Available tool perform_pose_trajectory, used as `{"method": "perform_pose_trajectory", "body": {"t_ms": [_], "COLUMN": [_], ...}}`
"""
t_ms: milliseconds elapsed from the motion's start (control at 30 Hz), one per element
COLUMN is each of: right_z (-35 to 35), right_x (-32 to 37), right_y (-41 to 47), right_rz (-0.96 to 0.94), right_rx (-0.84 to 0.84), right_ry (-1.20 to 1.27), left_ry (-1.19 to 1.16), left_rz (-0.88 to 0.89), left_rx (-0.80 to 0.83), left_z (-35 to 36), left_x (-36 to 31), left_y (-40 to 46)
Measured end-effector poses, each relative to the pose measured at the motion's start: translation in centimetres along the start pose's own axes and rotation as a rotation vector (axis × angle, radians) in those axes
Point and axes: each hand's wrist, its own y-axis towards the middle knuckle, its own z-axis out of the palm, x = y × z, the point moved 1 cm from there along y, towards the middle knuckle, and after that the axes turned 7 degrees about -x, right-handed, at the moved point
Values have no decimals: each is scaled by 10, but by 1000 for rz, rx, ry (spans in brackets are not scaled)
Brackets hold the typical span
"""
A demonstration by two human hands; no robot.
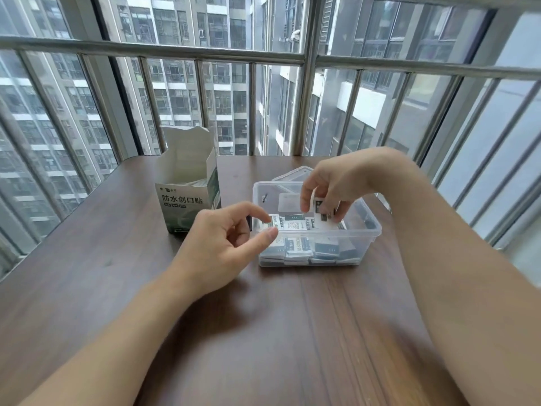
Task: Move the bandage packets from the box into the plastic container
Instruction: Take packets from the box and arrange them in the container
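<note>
A clear plastic container (366, 234) stands on the wooden table, right of centre, with several white and green bandage packets (295, 247) lying inside. My right hand (336, 183) hovers over the container, its fingers closed on a small stack of bandage packets (322, 212) held upright above those inside. My left hand (222, 241) rests at the container's left wall, thumb and forefinger slightly apart near the rim, holding nothing. The open green and white bandage box (188, 197) stands upright to the left of the container, flaps up, with packets showing inside.
The container's clear lid (292, 174) lies behind it. The brown wooden table (117, 273) reaches a metal window railing (304, 112) at the back, with apartment towers beyond the glass.
</note>
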Motion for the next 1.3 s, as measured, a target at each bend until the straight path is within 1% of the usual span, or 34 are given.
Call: {"method": "perform_pose_trajectory", "body": {"t_ms": [200,267,433,633,667,700,767,833,867,900,967,1000,1033,1100,1167,1200,1300], "right_z": [10,11,12,8,6,2,-7,-13,-13,-12,-1,7,16,35,52,58,65], "right_x": [-3,-3,0,8,11,15,25,36,44,51,72,80,87,101,108,110,109], "right_y": [10,13,16,8,3,-3,-17,-28,-31,-34,-33,-32,-28,-19,-10,-6,0], "right_rz": [1,14,20,7,-9,-31,-98,-216,-306,-405,-618,-695,-742,-790,-814,-815,-778], "right_rx": [43,47,30,-81,-100,-118,-183,-285,-342,-395,-464,-489,-516,-554,-596,-631,-790], "right_ry": [48,30,-104,-315,-319,-308,-273,-200,-127,-31,144,196,218,213,166,118,-24], "left_ry": [8,7,3,-67,-77,-68,17,155,231,301,421,432,406,294,215,218,305], "left_rz": [-9,-7,-8,6,23,45,99,125,99,33,-172,-284,-381,-499,-542,-526,-362], "left_rx": [7,12,13,-13,-60,-148,-426,-706,-801,-845,-824,-765,-697,-606,-581,-582,-563], "left_z": [1,2,2,2,2,0,-9,-24,-31,-35,-42,-41,-38,-36,-36,-36,-35], "left_x": [-1,-1,-1,-2,-4,-5,-7,-5,-1,5,17,25,31,43,51,55,50], "left_y": [0,-1,-1,-1,-1,0,4,9,11,14,14,14,14,13,15,17,19]}}
